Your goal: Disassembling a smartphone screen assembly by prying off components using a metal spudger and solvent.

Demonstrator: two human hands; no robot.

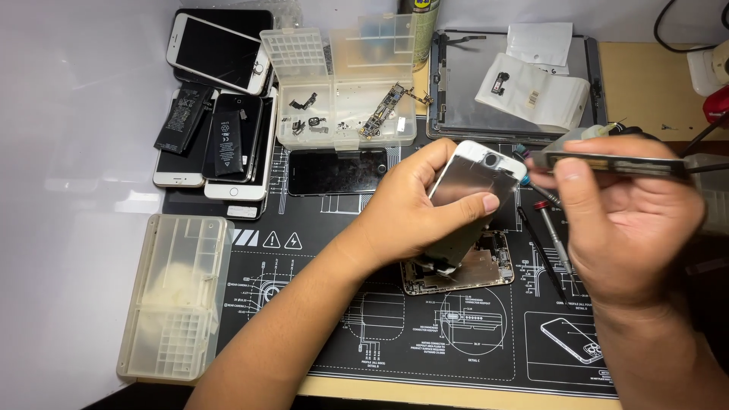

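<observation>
Tilting up, pinched in the left hand (414, 209), a white phone screen panel with silvery back (472, 182) over the opened phone body (474, 269) on the black mat (425, 334), right hand (630, 220) gripping a dark flat tool (607, 162), likely freeing the panel, calling for gentle lifting.

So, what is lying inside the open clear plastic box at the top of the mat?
The clear box holds a small circuit board and several tiny dark parts. Its raised lid blurs whatever is behind it.
</observation>
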